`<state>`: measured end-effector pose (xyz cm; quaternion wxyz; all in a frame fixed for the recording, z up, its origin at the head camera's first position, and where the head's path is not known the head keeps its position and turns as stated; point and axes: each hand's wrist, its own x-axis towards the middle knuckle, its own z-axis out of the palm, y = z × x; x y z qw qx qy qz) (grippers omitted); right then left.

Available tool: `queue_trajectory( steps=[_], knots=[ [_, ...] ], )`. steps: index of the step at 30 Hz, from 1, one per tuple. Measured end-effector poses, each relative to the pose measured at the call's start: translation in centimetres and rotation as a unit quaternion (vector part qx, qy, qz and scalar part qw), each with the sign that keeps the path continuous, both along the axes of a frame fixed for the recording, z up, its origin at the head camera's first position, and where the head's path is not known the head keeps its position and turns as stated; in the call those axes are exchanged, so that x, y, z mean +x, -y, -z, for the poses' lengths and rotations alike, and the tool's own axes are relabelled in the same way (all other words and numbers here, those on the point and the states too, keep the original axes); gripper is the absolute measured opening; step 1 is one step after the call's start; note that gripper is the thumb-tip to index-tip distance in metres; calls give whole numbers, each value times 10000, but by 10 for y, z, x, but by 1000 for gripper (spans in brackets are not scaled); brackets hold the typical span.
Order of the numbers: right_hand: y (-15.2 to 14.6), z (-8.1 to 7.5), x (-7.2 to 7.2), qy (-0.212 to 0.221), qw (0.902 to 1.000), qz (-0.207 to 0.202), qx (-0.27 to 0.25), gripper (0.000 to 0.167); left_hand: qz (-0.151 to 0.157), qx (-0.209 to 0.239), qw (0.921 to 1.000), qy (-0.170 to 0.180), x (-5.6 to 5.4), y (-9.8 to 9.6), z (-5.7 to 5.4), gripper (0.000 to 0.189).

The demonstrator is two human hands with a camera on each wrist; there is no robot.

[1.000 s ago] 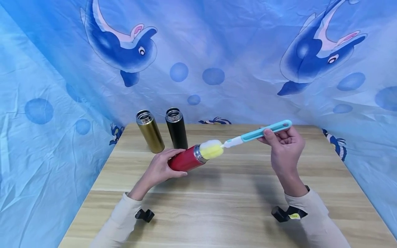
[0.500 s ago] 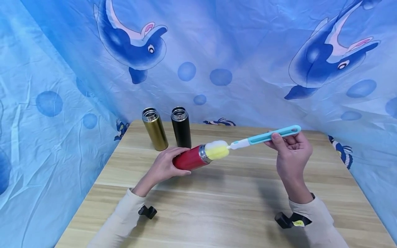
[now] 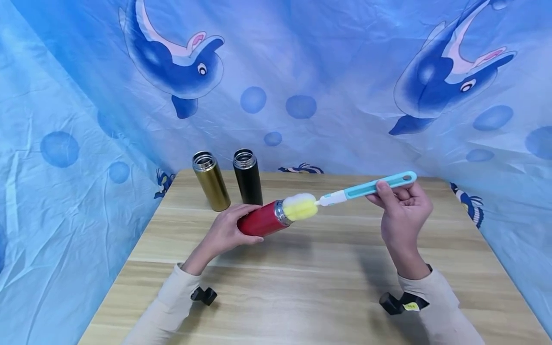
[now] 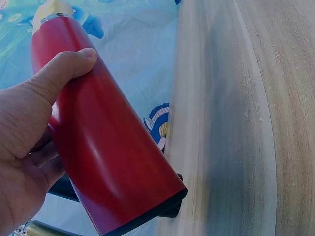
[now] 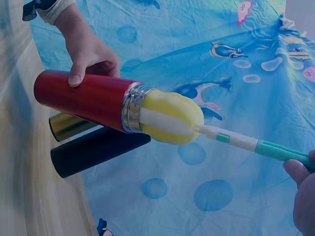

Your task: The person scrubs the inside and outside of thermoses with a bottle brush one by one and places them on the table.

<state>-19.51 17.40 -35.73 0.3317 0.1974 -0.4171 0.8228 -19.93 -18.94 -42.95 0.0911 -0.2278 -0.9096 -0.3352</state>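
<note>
My left hand grips a red thermos bottle round its body, tilted with its steel mouth toward the right. In the left wrist view the thumb lies along the side of the red bottle, and its dark base points down. My right hand pinches the turquoise handle of a bottle brush between thumb and fingers. The brush's yellow and white sponge head sits partly in the bottle's mouth, most of it bulging outside the rim. The inner end of the sponge is hidden.
A gold thermos bottle and a black one stand upright and lidless behind the red bottle, near my left hand. The wooden table ends at a blue dolphin-print curtain at the back and sides.
The head view shifts slightly and partly returns. The brush and the red bottle keep about the same position to each other, with both hands still holding them.
</note>
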Motion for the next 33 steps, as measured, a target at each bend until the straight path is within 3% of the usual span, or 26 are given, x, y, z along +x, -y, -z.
queue_trajectory(
  steps=[11, 26, 33],
  knots=[
    [1, 0, -2, 59, 9999, 137, -53, 14, 73, -27, 10000, -39, 1, 4, -1, 75],
    [-6, 1, 0, 359, 9983, 435, -144, 18, 0, 19, 10000, 43, 1, 2, -1, 76],
    [-18, -1, -2, 475, 9956, 681, -423, 16, -117, 15, 9999, 28, 1, 10, 2, 76]
  ],
)
